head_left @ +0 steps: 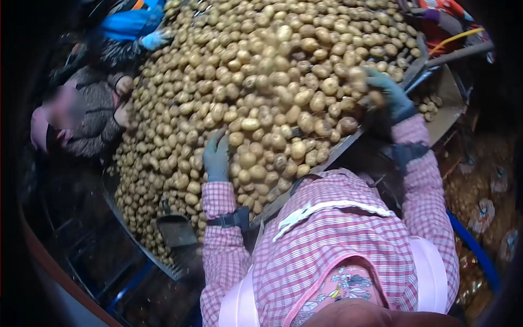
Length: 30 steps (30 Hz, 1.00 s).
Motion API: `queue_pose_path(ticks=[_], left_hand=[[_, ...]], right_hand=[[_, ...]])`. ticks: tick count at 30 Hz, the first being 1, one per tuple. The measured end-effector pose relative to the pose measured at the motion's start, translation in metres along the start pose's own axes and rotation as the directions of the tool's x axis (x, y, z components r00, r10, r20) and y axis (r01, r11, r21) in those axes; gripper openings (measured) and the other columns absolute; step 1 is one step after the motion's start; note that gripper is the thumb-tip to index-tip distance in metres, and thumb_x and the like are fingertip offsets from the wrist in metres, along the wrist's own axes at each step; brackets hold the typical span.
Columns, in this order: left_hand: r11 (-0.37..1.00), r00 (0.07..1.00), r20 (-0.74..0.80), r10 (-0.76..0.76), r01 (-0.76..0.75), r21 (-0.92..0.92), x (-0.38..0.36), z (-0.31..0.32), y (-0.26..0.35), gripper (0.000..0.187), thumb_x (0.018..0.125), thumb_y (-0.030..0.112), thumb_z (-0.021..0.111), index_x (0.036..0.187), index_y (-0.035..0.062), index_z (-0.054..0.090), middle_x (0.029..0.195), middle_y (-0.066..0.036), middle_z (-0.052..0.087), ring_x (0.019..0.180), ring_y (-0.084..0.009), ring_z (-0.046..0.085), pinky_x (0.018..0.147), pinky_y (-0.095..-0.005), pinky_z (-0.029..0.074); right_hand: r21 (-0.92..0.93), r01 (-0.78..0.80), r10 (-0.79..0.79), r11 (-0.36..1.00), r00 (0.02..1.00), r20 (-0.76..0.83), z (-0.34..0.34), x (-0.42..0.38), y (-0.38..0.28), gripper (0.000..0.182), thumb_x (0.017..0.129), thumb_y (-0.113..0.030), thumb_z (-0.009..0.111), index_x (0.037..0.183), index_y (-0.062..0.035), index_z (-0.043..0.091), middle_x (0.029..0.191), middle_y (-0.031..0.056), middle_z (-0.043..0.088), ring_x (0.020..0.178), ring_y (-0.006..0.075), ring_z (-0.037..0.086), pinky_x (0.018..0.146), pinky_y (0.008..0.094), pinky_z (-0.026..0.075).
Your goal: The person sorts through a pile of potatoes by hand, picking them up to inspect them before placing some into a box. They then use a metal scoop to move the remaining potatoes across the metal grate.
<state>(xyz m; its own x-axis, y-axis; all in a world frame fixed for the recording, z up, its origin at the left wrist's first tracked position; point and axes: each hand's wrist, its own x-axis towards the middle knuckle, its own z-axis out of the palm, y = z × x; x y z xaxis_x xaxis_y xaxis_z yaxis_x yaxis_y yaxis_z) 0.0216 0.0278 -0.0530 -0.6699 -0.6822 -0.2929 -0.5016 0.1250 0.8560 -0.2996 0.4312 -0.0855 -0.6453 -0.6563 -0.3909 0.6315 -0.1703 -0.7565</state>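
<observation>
A large heap of potatoes (250, 122) fills the sorting table in front of me. My left hand (216, 157), in a grey-green glove, lies on the near part of the heap with its fingers stretched out and a little apart. Over at the right rim, my right hand (389, 90) wears the same kind of glove. Its fingers reach out toward the heap. A blurred potato (357, 77) is close to those fingertips, and another blurred potato (376, 98) is just below the palm. Whether either one touches the glove is hard to see.
A metal rim (340, 148) runs between my body and the heap. At left, a co-worker's hands (124, 101) touch the potatoes; a blue-gloved hand (155, 40) works above. A metal chute (444, 111) holds a few potatoes at right. A dark flat plate (177, 231) stands at lower left.
</observation>
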Motion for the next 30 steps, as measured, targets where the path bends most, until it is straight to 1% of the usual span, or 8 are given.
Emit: queue_pose_path(ticks=[4,6,9,12,19,25,29,30], left_hand=[[0.992,0.995,-0.059,0.079,-0.073,0.101,0.001,-0.030,-0.012,0.027,0.095,0.011,0.065,0.120,-0.0003,0.069,0.119,-0.010,0.069,0.108,-0.0179,0.063,0.096,-0.0309,0.050],[1.000,0.996,-0.086,0.031,-0.031,0.003,0.004,-0.041,-0.020,0.028,0.095,0.010,0.064,0.121,0.0001,0.068,0.121,-0.010,0.068,0.110,-0.0182,0.063,0.097,-0.0313,0.050],[0.999,0.995,-0.099,-0.007,0.002,-0.048,0.007,-0.055,-0.033,0.029,0.095,0.010,0.064,0.122,0.0004,0.068,0.123,-0.011,0.067,0.111,-0.0180,0.062,0.097,-0.0308,0.049],[0.992,0.991,-0.095,0.097,-0.089,0.084,0.000,-0.058,-0.022,0.030,0.095,0.010,0.064,0.124,-0.0005,0.067,0.123,-0.011,0.067,0.112,-0.0179,0.062,0.097,-0.0302,0.049],[0.923,0.967,-0.247,0.063,0.037,0.382,-0.030,-0.104,-0.030,0.042,0.093,0.021,0.068,0.130,0.0004,0.063,0.126,-0.016,0.065,0.109,-0.0237,0.064,0.097,-0.0333,0.051],[0.741,0.993,-0.068,-0.093,0.115,0.662,-0.083,-0.053,-0.014,0.053,0.092,0.022,0.067,0.140,0.0068,0.054,0.136,-0.021,0.059,0.113,-0.0307,0.063,0.096,-0.0388,0.052],[0.978,0.991,-0.077,-0.106,0.118,0.173,-0.043,-0.026,-0.047,0.055,0.089,0.022,0.070,0.140,0.0076,0.054,0.134,-0.020,0.059,0.119,-0.0337,0.060,0.101,-0.0412,0.049],[0.950,0.989,-0.118,0.085,-0.044,0.309,-0.028,-0.015,-0.042,0.055,0.088,0.022,0.070,0.139,0.0081,0.055,0.133,-0.019,0.060,0.119,-0.0326,0.061,0.100,-0.0410,0.049]], right_hand=[[-0.025,0.006,-0.010,1.000,0.983,-0.181,-0.063,-0.064,-0.050,0.054,0.097,-0.018,0.057,0.148,-0.0072,0.043,0.100,0.0058,0.063,0.063,0.0116,0.051,0.049,0.0206,0.040],[-0.412,0.028,-0.101,0.911,0.982,-0.157,-0.176,-0.086,-0.076,0.050,0.098,-0.016,0.057,0.147,-0.0089,0.047,0.122,0.0110,0.063,0.096,0.0190,0.063,0.079,0.0290,0.052],[-0.943,-0.084,-0.538,0.323,0.804,-0.255,-0.259,-0.106,-0.116,0.045,0.100,-0.017,0.060,0.143,-0.0058,0.052,0.140,0.0111,0.057,0.128,0.0179,0.053,0.110,0.0301,0.040],[-0.764,0.133,-0.422,0.632,0.885,-0.195,-0.103,-0.072,-0.111,0.049,0.097,-0.019,0.064,0.143,-0.0064,0.053,0.136,0.0075,0.060,0.118,0.0146,0.057,0.100,0.0281,0.045],[-0.640,0.255,0.033,0.725,0.916,0.401,0.190,0.029,0.043,0.034,0.096,-0.015,0.064,0.129,-0.0052,0.064,0.123,0.0035,0.067,0.112,0.0139,0.062,0.097,0.0294,0.049],[-0.862,0.500,-0.031,0.079,0.866,0.499,0.261,0.117,0.101,0.027,0.086,-0.024,0.062,0.108,-0.0116,0.071,0.101,0.0161,0.070,0.096,0.0344,0.068,0.083,0.0435,0.054],[-0.857,0.454,0.171,-0.243,0.890,0.423,0.288,0.154,0.121,0.033,0.084,-0.028,0.062,0.104,-0.0050,0.074,0.108,0.0224,0.071,0.100,0.0378,0.070,0.086,0.0469,0.055],[-0.840,0.453,0.186,-0.299,0.891,0.414,0.293,0.160,0.128,0.034,0.083,-0.028,0.063,0.101,-0.0021,0.076,0.106,0.0246,0.071,0.098,0.0388,0.071,0.086,0.0480,0.056]])
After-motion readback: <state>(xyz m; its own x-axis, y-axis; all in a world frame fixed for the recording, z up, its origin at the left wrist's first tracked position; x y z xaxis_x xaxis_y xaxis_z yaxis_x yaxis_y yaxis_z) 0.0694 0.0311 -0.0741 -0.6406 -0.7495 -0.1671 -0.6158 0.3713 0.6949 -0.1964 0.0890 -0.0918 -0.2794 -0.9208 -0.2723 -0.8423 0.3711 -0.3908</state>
